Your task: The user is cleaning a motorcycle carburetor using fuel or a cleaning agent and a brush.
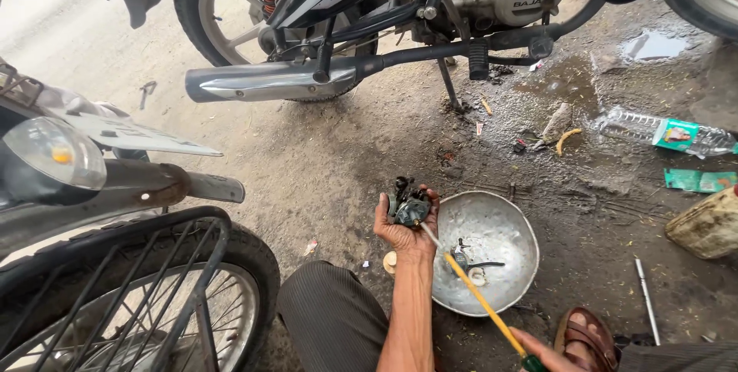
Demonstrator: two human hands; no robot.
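My left hand (405, 231) is closed around a small greasy metal engine part (407, 204), holding it up over the dirt floor beside a dented metal bowl (513, 243). My right hand (543, 355), at the bottom edge, grips a long screwdriver (470, 289) with a yellow shaft and green handle. Its tip reaches the part in my left hand. Small metal pieces (464, 257) lie inside the bowl. My knee in dark trousers (332, 317) and a sandalled foot (589, 334) show at the bottom.
A motorcycle (430, 3) stands ahead with its chrome exhaust (265, 81) facing me. Another bike's rear wheel and rack (131, 287) fill the left. A plastic bottle (665, 132), a yellowish jug (707, 226), a thin rod (646, 300) and a puddle (652, 45) are on the right.
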